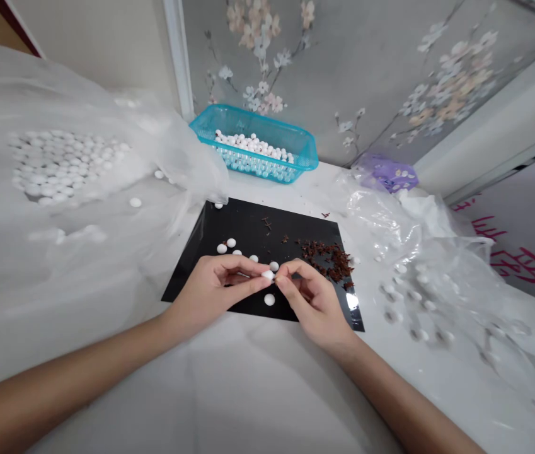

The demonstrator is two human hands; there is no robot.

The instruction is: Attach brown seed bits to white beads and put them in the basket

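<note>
Over the black sheet [243, 221], my left hand [213, 284] pinches a small white ball [268, 275] between thumb and fingertips. My right hand [312, 299] meets it from the other side, its thumb and forefinger closed on a tiny brown piece [274, 280] at the ball's end; the fingers hide most of that piece. One loose white ball [270, 300] lies just below my fingertips, another [273, 267] just above them. Several more balls [222, 248] rest left of these. A heap of brown pieces [331, 258] is spread on the sheet's right side.
Behind the sheet stands a blue plastic basket [253, 151] partly filled with white balls. On the left is a large clear bag [73, 164] with many balls inside. Another clear bag [418, 271] lies at the right, near a purple package [392, 173].
</note>
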